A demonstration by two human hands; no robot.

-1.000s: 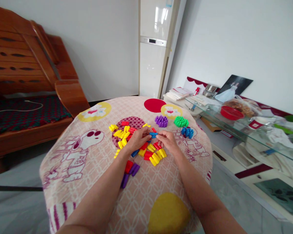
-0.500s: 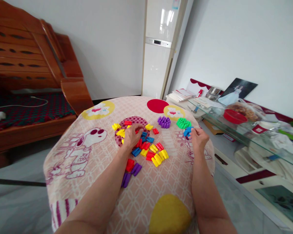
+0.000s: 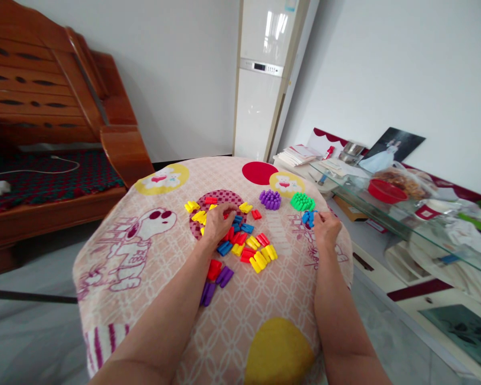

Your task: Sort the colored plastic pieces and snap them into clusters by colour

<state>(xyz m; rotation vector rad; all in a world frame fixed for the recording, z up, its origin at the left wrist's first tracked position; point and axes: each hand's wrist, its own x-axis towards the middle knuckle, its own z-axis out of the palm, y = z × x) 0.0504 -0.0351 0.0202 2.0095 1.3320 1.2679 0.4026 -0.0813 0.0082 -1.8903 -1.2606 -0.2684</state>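
Observation:
My left hand [image 3: 217, 222] rests over the loose pile of coloured plastic pegs, fingers curled down; what they hold, if anything, is hidden. Next to it lie blue pegs [image 3: 247, 228], yellow pegs [image 3: 199, 216] and red pegs [image 3: 263, 239]. On the right of the table, my right hand [image 3: 326, 227] pinches a blue peg [image 3: 311, 218] beside other blue pegs [image 3: 305, 216]. Just behind it, green pegs [image 3: 302, 201] stand upright in a tight cluster, with a similar cluster of purple pegs [image 3: 270, 199] to their left. More purple pegs [image 3: 225, 276] lie near my left forearm.
A patterned cloth [image 3: 152, 299] covers the round table. To the right is a glass-topped cabinet [image 3: 409, 230] carrying a red bowl [image 3: 387, 191], papers [image 3: 299, 155] and bags. A wooden bench [image 3: 44, 107] stands at left, a tall white air conditioner [image 3: 258, 107] behind.
My right hand has shifted slightly at the blue pegs, its fingers lower and closer to them. The left hand stays at the pile.

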